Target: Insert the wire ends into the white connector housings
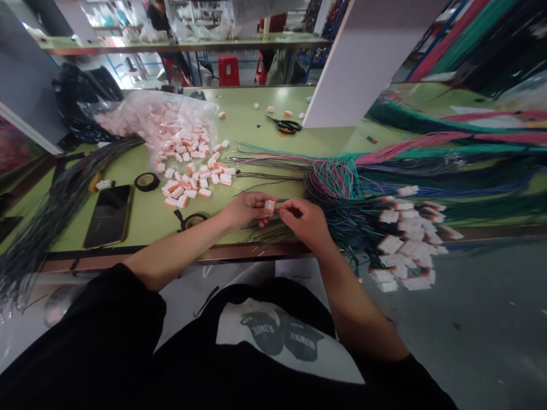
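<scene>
My left hand [250, 209] grips a small white and orange connector [269, 207] between thumb and fingers, near the table's front edge. Just right of it, my right hand [304, 219] pinches what looks like a thin wire end against the connector. Loose connectors [196, 179] lie in a pile beyond my left hand, spilling from a clear plastic bag [171, 117]. Bundled pink, green and black wires [337, 176] stretch away to the right. Beside my right forearm, wires with white connectors [405, 245] on their ends hang over the table edge.
A phone [109, 216], black tape rolls [146, 181] and dark wires [64, 199] lie at the left. Scissors [285, 126] rest near a white post [350, 68]. Farther back are a red stool [228, 70], another table [256, 43] and a person [159, 17].
</scene>
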The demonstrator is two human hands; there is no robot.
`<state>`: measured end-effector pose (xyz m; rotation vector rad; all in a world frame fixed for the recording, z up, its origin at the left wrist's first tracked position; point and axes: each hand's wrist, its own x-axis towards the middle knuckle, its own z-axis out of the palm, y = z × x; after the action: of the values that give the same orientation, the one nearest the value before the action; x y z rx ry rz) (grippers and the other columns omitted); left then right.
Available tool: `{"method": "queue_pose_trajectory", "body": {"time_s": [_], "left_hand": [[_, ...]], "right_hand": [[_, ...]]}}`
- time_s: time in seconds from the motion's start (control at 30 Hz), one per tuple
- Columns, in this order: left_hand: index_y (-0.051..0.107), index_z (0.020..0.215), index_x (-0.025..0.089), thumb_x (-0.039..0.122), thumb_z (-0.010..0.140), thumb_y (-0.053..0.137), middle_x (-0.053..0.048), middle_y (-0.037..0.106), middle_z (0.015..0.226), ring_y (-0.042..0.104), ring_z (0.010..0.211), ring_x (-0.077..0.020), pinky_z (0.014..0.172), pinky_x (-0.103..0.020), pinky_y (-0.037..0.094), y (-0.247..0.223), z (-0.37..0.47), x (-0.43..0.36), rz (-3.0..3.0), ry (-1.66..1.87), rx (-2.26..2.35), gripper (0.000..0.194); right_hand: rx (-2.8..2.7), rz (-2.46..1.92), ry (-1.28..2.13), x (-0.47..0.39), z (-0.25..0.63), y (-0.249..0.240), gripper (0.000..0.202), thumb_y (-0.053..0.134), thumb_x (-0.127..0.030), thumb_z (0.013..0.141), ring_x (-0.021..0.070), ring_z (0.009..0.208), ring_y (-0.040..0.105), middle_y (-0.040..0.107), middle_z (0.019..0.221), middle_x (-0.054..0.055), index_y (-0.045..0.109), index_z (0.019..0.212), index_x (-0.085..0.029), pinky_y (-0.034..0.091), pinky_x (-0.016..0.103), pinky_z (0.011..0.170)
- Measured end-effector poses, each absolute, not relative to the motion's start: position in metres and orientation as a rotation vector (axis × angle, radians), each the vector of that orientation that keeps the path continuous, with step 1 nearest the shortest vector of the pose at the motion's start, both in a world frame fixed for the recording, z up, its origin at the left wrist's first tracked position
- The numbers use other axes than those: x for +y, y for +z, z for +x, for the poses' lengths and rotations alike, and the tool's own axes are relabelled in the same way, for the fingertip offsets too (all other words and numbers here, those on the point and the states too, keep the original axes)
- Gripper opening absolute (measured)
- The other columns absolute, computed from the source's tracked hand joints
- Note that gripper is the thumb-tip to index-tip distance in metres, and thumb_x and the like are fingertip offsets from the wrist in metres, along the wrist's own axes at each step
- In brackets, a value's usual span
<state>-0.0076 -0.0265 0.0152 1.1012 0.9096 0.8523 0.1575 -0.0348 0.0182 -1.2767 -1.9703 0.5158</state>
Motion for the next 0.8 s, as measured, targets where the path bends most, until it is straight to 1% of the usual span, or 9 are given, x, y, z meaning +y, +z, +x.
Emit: {"method": "queue_pose_trajectory", "body": {"time_s": [0.1,0.4,0.5,0.57,0.63,0.7,0.77,0.8], "left_hand": [[0.061,0.100,0.009,0.006,0.068,0.065,0.004,0.060,0.060,0.051,0.045,-0.0027,0.046,-0.016,0.042,0.016,-0.008,-0.027,1.107,0.851,0.937,0.032],[0.061,0.099,0.007,0.002,0.069,0.062,0.003,0.061,0.058,0.050,0.042,-0.0028,0.045,-0.016,0.042,0.015,-0.006,-0.028,1.136,0.856,1.012,0.031],[0.060,0.101,0.007,0.004,0.068,0.065,0.003,0.061,0.058,0.052,0.042,-0.0039,0.045,-0.017,0.042,0.015,-0.007,-0.026,1.128,0.845,0.999,0.034],[0.060,0.101,0.007,0.006,0.067,0.066,0.002,0.060,0.058,0.053,0.043,-0.0047,0.044,-0.017,0.042,0.016,-0.008,-0.025,1.128,0.828,0.986,0.035],[0.059,0.099,0.006,0.005,0.067,0.066,0.002,0.060,0.058,0.052,0.042,-0.0048,0.043,-0.017,0.041,0.016,-0.009,-0.024,1.128,0.809,0.987,0.033],[0.059,0.097,0.006,0.003,0.067,0.065,0.003,0.059,0.058,0.051,0.041,-0.0045,0.041,-0.016,0.040,0.016,-0.010,-0.024,1.124,0.798,0.994,0.030],[0.059,0.096,0.006,0.003,0.068,0.064,0.003,0.059,0.058,0.051,0.041,-0.0040,0.041,-0.016,0.039,0.016,-0.011,-0.024,1.124,0.793,0.989,0.029],[0.059,0.096,0.007,0.003,0.068,0.064,0.003,0.059,0.058,0.051,0.041,-0.0038,0.041,-0.015,0.039,0.015,-0.011,-0.024,1.128,0.785,0.982,0.029]], "right_hand": [[-1.980,-1.301,0.488,-0.034,0.158,0.019,0.012,0.051,-0.023,0.069,0.0118,0.058,0.053,0.064,0.064,0.001,0.059,0.062,-0.018,0.040,0.023,0.060],[-2.069,-1.298,0.447,-0.037,0.156,0.015,0.017,0.049,-0.024,0.072,0.0132,0.062,0.055,0.067,0.069,0.003,0.064,0.068,-0.018,0.039,0.024,0.060],[-2.197,-1.283,0.499,-0.029,0.162,0.026,0.019,0.050,-0.027,0.074,0.0126,0.059,0.055,0.066,0.065,0.002,0.066,0.069,-0.018,0.039,0.023,0.059],[-2.264,-1.280,0.497,-0.015,0.165,0.040,0.020,0.050,-0.028,0.075,0.0134,0.062,0.057,0.068,0.069,0.001,0.067,0.074,-0.018,0.041,0.024,0.060],[-2.244,-1.383,0.342,0.007,0.162,0.054,0.022,0.048,-0.026,0.078,0.0163,0.073,0.060,0.070,0.082,0.004,0.068,0.082,-0.018,0.043,0.025,0.066],[-2.208,-1.596,0.092,0.035,0.153,0.063,0.026,0.044,-0.019,0.079,0.0199,0.085,0.061,0.070,0.092,0.009,0.067,0.089,-0.016,0.043,0.028,0.074],[-2.291,-1.772,-0.076,0.062,0.139,0.063,0.030,0.040,-0.016,0.081,0.0230,0.094,0.060,0.068,0.102,0.013,0.067,0.094,-0.016,0.043,0.030,0.078],[-2.344,-1.847,-0.113,0.075,0.131,0.060,0.032,0.039,-0.014,0.082,0.0240,0.096,0.060,0.067,0.104,0.014,0.067,0.096,-0.015,0.044,0.031,0.078]]}}
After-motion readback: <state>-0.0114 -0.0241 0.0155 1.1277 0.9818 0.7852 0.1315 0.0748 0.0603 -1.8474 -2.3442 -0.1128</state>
